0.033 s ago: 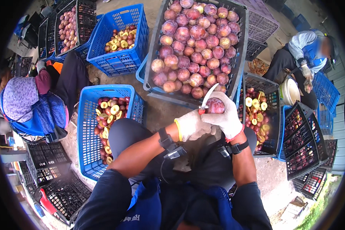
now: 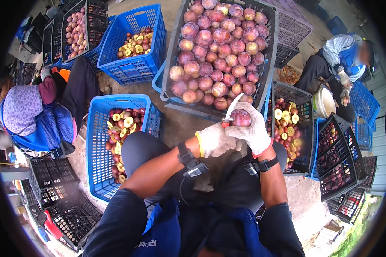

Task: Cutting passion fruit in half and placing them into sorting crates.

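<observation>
In front of my knees, both gloved hands are close together. My left hand (image 2: 215, 139) is closed around the red handle of a small curved knife (image 2: 233, 107), its pale blade pointing up and away. A reddish-purple plum (image 2: 241, 118) sits in the fingers of my right hand (image 2: 254, 130), right beside the blade. Whether the edge has cut into the fruit cannot be told. Just beyond them, a dark crate (image 2: 167, 88) heaped with whole plums (image 2: 221, 64) rests tilted on a blue one.
Cut plums lie in a blue crate (image 2: 91, 147) by my left knee, a black crate (image 2: 304, 128) by my right, and another blue crate (image 2: 131, 70) farther off. Co-workers sit at left (image 2: 38, 111) and right (image 2: 345, 55). A white bucket (image 2: 324, 103) stands near the right one.
My hands, the knife and the plum look the same. The co-worker's hands at the right have shifted very slightly.
</observation>
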Action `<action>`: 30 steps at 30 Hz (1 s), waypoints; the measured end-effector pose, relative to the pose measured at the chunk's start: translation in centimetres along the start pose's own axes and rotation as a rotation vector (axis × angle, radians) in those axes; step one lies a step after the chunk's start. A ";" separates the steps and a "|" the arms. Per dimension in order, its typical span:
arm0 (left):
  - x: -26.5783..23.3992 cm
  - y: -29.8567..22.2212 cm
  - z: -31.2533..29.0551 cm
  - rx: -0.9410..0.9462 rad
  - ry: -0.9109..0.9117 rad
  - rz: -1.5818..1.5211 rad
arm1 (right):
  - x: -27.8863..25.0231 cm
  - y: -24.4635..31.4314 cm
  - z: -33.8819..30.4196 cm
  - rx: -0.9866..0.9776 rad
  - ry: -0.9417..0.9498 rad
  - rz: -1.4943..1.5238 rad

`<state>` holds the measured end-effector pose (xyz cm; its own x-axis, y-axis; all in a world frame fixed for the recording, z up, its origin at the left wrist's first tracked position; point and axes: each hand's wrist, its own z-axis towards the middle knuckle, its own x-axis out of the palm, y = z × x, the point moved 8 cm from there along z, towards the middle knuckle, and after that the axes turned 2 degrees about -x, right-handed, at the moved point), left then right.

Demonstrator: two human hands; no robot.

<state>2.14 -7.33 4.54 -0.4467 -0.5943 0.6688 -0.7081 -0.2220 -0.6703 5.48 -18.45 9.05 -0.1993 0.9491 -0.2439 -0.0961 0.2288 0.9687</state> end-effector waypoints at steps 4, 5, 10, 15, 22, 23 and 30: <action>-2.6 4.2 1.4 -0.135 0.209 -0.240 | 0.8 -1.0 0.4 0.036 0.061 -0.045; -2.9 4.5 1.4 -0.148 0.225 -0.294 | 1.0 -0.8 0.4 0.022 0.081 -0.052; -2.6 2.4 0.9 -0.087 0.061 -0.039 | 0.9 1.6 0.7 0.041 0.056 -0.037; 3.2 -2.7 -3.3 -0.171 0.177 0.203 | -1.1 5.3 -0.8 -0.094 0.114 -0.142; 3.4 -8.4 -4.0 0.509 -0.230 0.729 | -7.1 2.6 -2.7 0.099 -0.295 0.609; 3.3 -8.9 -3.9 0.496 -0.294 0.654 | -6.9 3.2 -2.4 -0.089 -0.308 0.878; 5.3 -6.2 -1.9 0.514 -0.285 0.762 | -3.9 3.8 -0.5 -0.174 -0.292 1.088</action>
<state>3.19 -7.64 12.84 -0.4898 -0.8696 -0.0629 0.0742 0.0304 -0.9968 5.37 -21.36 13.69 -0.0275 0.6448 0.7639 -0.1491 -0.7583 0.6347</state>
